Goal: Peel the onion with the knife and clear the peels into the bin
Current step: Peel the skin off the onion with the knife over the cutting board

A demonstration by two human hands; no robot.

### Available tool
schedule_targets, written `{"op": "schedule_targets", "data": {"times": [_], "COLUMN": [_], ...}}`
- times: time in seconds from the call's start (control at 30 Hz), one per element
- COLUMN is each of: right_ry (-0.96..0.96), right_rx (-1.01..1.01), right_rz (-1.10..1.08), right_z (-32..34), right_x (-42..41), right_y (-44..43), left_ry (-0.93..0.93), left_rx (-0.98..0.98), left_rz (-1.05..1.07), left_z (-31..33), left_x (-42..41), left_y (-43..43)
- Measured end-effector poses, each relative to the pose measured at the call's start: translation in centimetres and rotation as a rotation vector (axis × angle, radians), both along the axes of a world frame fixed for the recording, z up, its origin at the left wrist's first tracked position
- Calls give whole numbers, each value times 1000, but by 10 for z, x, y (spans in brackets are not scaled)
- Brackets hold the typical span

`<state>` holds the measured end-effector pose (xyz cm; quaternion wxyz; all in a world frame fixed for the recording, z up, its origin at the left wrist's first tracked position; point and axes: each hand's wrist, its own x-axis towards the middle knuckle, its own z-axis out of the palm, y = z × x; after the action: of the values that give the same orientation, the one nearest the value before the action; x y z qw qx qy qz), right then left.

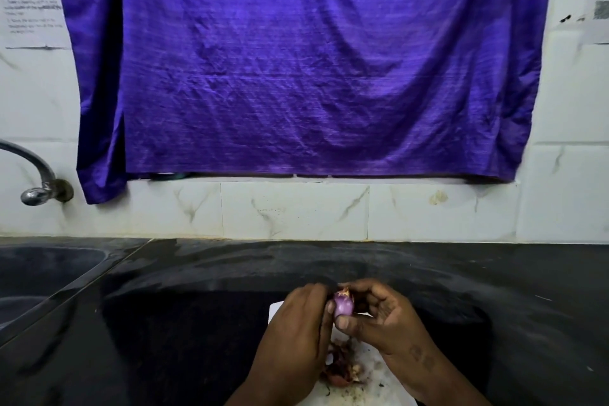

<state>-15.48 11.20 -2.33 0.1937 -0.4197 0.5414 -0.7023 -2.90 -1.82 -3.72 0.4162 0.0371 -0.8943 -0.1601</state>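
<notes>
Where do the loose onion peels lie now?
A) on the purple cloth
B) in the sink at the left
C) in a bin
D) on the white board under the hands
D: the peels lie in a pile on the white board, just below the onion that the left hand and the right hand hold.

onion (343, 304), partly peeled, gripped between left hand (296, 334) and right hand (387, 323) over white board (385, 386). peels (341, 367) heaped on board below. dark surface (197, 306); purple cloth (296, 59) hung on wall; tap (36, 175) far left.
</notes>
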Motion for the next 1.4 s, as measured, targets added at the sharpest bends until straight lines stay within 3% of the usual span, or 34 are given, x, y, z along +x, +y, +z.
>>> {"op": "schedule_targets", "data": {"times": [0.23,0.5,0.87,1.07,1.4], "right_ry": [11,-5,-78,-83,-313], "right_rx": [-14,-16,-87,-98,-253], "right_rz": [-7,28,147,137,197], "right_z": [2,6,5,3,8], "right_x": [2,7,5,3,-6], "right_y": [3,4,3,2,6], "left_ry": [-119,-17,50,-44,-89], "left_rx": [-79,125,147,130,171], "left_rz": [81,87,212,290,363], "left_z": [-6,-1,-8,-5,2], "left_x": [-3,-1,-5,-3,2], "left_y": [-3,2,-6,-5,-4]}}
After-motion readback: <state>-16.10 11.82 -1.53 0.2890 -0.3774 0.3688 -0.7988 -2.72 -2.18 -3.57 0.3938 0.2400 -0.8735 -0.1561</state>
